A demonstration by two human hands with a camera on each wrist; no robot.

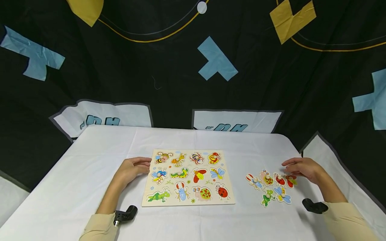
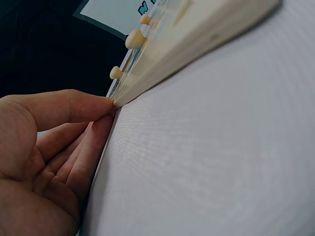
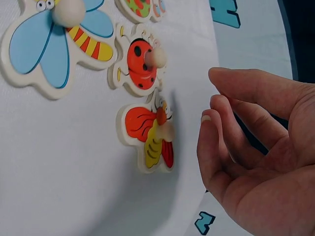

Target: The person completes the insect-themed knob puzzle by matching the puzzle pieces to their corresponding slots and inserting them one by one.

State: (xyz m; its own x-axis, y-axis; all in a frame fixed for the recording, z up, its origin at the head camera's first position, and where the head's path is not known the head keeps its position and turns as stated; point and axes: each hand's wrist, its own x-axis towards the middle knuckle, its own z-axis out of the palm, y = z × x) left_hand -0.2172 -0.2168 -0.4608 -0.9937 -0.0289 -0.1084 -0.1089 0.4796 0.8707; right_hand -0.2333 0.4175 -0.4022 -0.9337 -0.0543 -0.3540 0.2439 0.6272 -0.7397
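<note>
- Left grip [image 1: 131, 169]: fingers relaxed, tips touching the left edge of the puzzle board [image 1: 188, 203].
- Right grip [image 1: 304, 168]: fingers loosely curved, holding nothing, just beside the red-and-yellow insect piece [image 3: 138, 125].
- Puzzle board: flat, left of the loose pieces; three rows of four insect pictures.
- Other loose pieces: ladybird [image 3: 138, 69], snail [image 1: 266, 179], beetle [image 1: 256, 183], far; green insect [image 1: 266, 199], blue-winged bee [image 3: 29, 44], near.
- Tabletop [image 1: 241, 221]: white-covered.
- Backdrop [image 1: 144, 73]: black, far side.
</note>
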